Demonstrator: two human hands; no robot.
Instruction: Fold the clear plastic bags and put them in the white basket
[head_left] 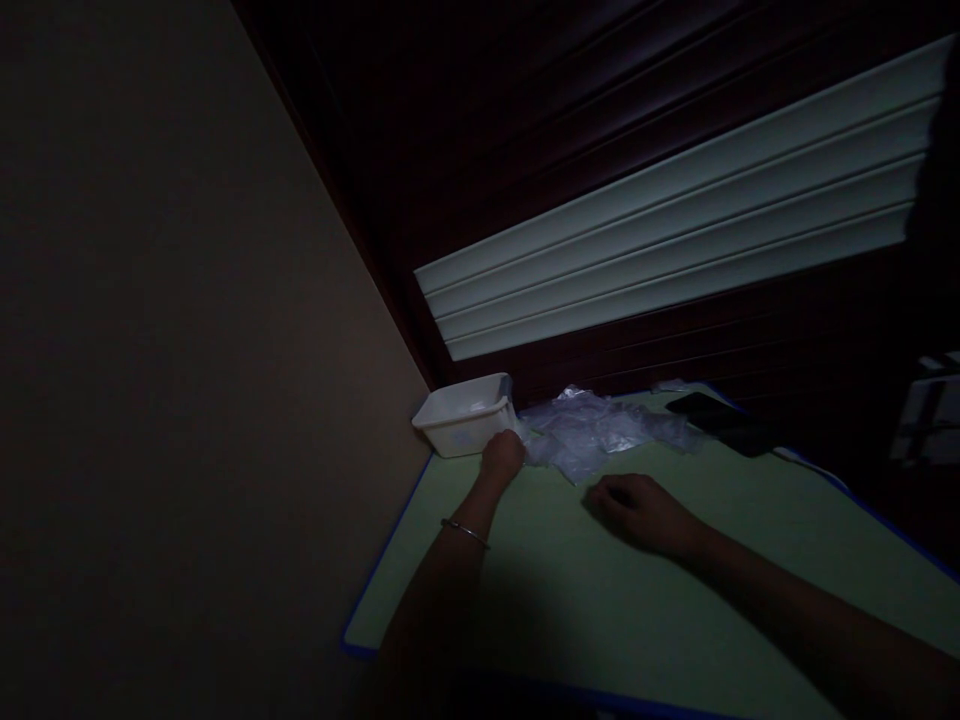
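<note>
My left hand (502,456), with a thin bangle on its wrist, is closed at the front right corner of a white plastic box (459,436). Its fingers are hidden from view, so what they grip, if anything, does not show. A heap of clear plastic bags (592,428) lies just right of that hand. My right hand (637,512) is held low over the table in front of the bags, its fingers curled in. Whether something small is inside that curl is too dark to see.
The pale green table (570,620) has a blue edge. A dark flat object (724,422), perhaps a phone, lies at the back right with a white cable (810,466) beside it. A plain wall (225,400) borders the left side; dark panelling with a pale slatted strip (675,200) stands behind.
</note>
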